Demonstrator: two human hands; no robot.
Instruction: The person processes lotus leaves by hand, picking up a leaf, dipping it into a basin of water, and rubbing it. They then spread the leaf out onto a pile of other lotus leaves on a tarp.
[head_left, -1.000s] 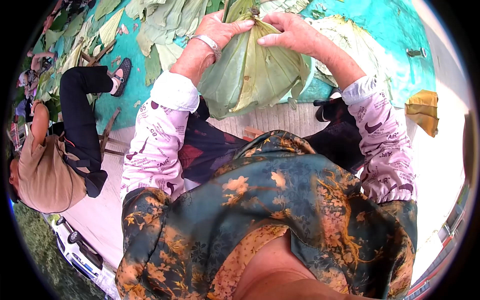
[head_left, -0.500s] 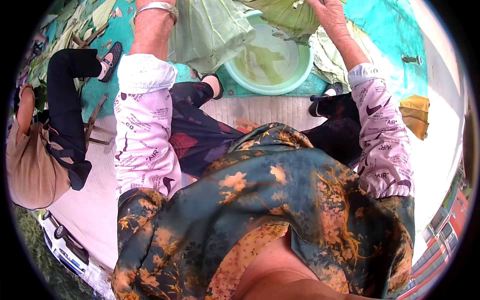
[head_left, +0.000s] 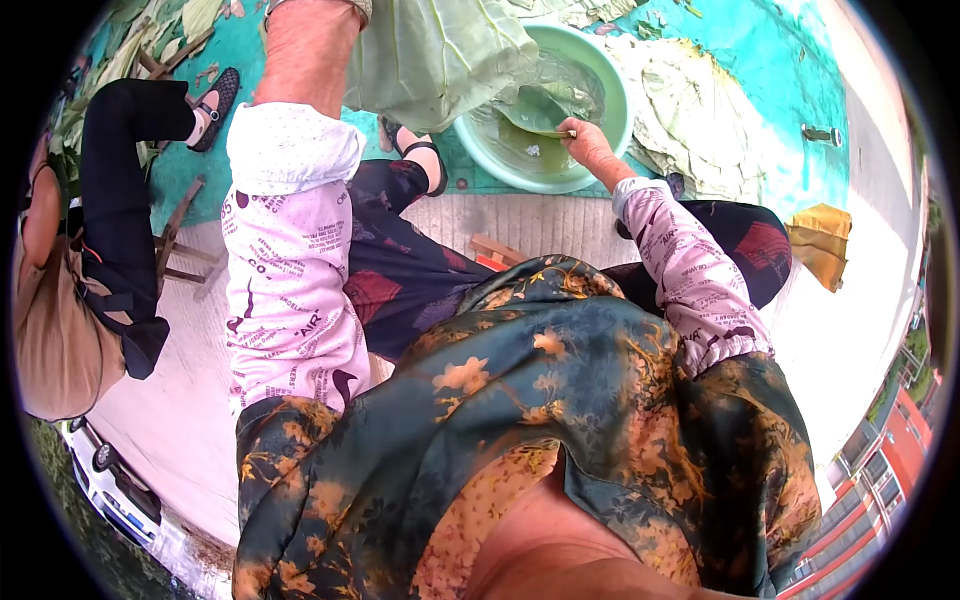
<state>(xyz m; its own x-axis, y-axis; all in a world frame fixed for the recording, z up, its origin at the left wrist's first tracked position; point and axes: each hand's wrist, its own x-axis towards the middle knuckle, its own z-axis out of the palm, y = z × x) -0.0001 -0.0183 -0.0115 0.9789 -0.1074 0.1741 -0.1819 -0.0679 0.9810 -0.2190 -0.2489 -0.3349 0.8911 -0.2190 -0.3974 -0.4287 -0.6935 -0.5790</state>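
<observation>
A pale green basin of greenish water stands on the teal sheet. My right hand is closed on a small object by the basin's near right edge, over the water; it looks like the handle of a dark green scoop or curved leaf that lies at the water. To the left, a large pale green leaf hangs beside the basin and overlaps its left rim. My left forearm reaches past the top edge of the view, so the left hand is out of sight.
Flattened pale leaves lie right of the basin. A metal can and a yellow-brown folded piece are farther right. At the left another person sits near a wooden stool and more leaves. A white car stands at lower left.
Both hands were at a gathered leaf bundle, then moved apart. My right hand has let go of a leaf and come down to the basin; my left has gone up out of view.
</observation>
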